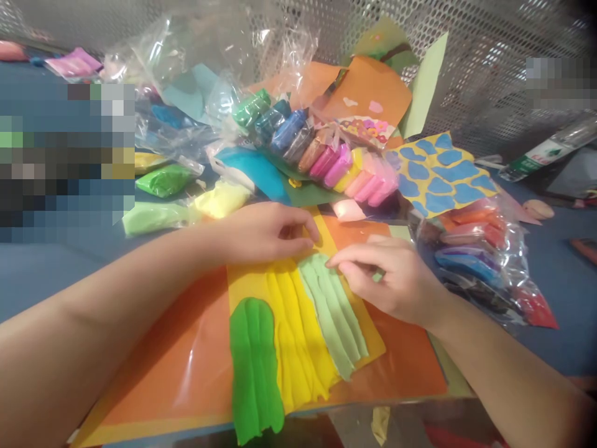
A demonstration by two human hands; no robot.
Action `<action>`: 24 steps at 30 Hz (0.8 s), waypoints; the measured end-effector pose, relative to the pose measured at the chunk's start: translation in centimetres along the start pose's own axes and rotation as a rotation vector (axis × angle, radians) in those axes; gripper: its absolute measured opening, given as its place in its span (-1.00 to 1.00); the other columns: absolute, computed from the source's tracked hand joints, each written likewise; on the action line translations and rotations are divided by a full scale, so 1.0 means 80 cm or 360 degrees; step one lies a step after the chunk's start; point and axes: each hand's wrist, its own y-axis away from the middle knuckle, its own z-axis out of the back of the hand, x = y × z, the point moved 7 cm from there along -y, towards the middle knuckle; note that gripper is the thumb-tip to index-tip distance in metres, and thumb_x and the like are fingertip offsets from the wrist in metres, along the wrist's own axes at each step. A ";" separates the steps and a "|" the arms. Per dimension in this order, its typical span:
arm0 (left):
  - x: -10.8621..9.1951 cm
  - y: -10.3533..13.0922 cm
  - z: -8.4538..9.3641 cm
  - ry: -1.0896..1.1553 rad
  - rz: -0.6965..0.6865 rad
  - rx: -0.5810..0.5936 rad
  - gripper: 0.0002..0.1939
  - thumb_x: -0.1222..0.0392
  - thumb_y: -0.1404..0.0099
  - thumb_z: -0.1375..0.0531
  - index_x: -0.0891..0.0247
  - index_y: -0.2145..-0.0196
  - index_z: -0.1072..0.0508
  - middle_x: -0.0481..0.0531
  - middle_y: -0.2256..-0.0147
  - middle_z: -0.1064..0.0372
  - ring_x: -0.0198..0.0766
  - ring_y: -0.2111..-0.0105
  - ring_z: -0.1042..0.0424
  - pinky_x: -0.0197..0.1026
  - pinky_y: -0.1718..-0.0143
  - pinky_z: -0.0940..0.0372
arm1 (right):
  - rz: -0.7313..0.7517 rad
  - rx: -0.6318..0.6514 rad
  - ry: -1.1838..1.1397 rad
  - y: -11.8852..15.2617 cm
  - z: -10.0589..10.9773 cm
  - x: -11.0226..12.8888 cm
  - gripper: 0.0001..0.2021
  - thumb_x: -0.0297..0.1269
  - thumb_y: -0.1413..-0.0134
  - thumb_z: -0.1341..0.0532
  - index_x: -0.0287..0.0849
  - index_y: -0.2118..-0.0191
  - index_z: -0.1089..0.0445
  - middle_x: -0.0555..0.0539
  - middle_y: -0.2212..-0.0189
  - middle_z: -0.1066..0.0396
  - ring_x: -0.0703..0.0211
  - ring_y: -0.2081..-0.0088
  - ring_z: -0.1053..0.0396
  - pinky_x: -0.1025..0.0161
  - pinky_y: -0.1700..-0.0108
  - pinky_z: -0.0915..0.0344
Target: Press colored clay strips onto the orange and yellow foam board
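A yellow card [373, 345] carries ridged strips of modelling clay: a dark green strip [255, 367], a wide yellow strip [298, 336] and a light green strip [333, 311]. The dark green one hangs past the card's lower left. My left hand [270, 231] lies over the card's upper part, fingers curled toward the thumb; whatever might be between them is hidden. At the top of the light green strip, my right hand [389, 277] has its index fingertip at the clay's edge. A small green bit, seemingly clay, shows between its bent fingers.
Under the card is an orange sheet [186, 348]. Bagged clay packs [321, 155] are heaped behind the hands, with a green clay packet [163, 180] to the left. A blue-patched yellow card [438, 174], more clay packets [476, 249] and a plastic bottle [550, 149] lie right.
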 end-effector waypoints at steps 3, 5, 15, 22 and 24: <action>0.000 -0.001 0.000 -0.0005 -0.0007 0.0002 -0.69 0.02 -0.27 -0.08 0.15 0.13 -0.49 -0.08 0.40 -0.46 -0.35 0.47 -0.35 -0.33 0.41 -0.12 | 0.0168 0.0067 -0.0056 0.002 -0.005 0.011 -0.79 -0.39 -0.11 -0.13 -0.11 0.30 -0.54 0.09 0.64 -0.42 0.33 0.59 -0.24 0.29 0.41 -0.17; 0.001 -0.001 0.000 -0.0004 0.0000 0.0004 -0.69 0.01 -0.27 -0.07 0.15 0.14 -0.50 -0.09 0.40 -0.46 -0.36 0.47 -0.35 -0.33 0.40 -0.13 | 0.0143 0.0072 -0.0115 0.002 -0.004 0.009 -0.77 -0.40 -0.10 -0.13 -0.10 0.23 -0.53 0.09 0.62 -0.40 0.33 0.58 -0.24 0.29 0.41 -0.19; 0.007 -0.002 0.002 -0.0219 0.0145 -0.0151 -0.66 -0.07 -0.31 -0.01 0.12 0.16 -0.47 -0.08 0.41 -0.46 -0.35 0.50 -0.35 -0.31 0.46 -0.11 | -0.0410 -0.0033 -0.0860 -0.008 -0.005 -0.043 -0.64 -0.46 -0.03 -0.16 -0.07 0.04 -0.46 -0.08 0.13 -0.38 0.21 0.20 -0.38 0.23 0.14 -0.38; -0.001 0.002 0.004 -0.0366 0.0134 -0.0227 -0.65 -0.08 -0.32 0.01 0.11 0.17 -0.46 -0.06 0.32 -0.50 -0.28 0.41 -0.42 -0.28 0.40 -0.17 | -0.0602 -0.0189 -0.1457 -0.014 -0.009 -0.055 -0.61 -0.48 0.13 -0.24 -0.13 0.09 -0.47 -0.08 0.04 -0.37 0.19 0.17 -0.41 0.17 0.11 -0.44; -0.006 0.003 0.005 -0.0447 0.0108 -0.0263 -0.65 -0.06 -0.32 0.01 0.12 0.18 -0.47 -0.05 0.29 -0.51 -0.25 0.38 -0.43 -0.26 0.39 -0.18 | -0.0643 -0.0197 -0.1494 -0.013 -0.010 -0.060 -0.60 -0.49 0.13 -0.22 -0.13 0.08 -0.47 -0.08 0.06 -0.39 0.22 0.22 -0.41 0.17 0.14 -0.44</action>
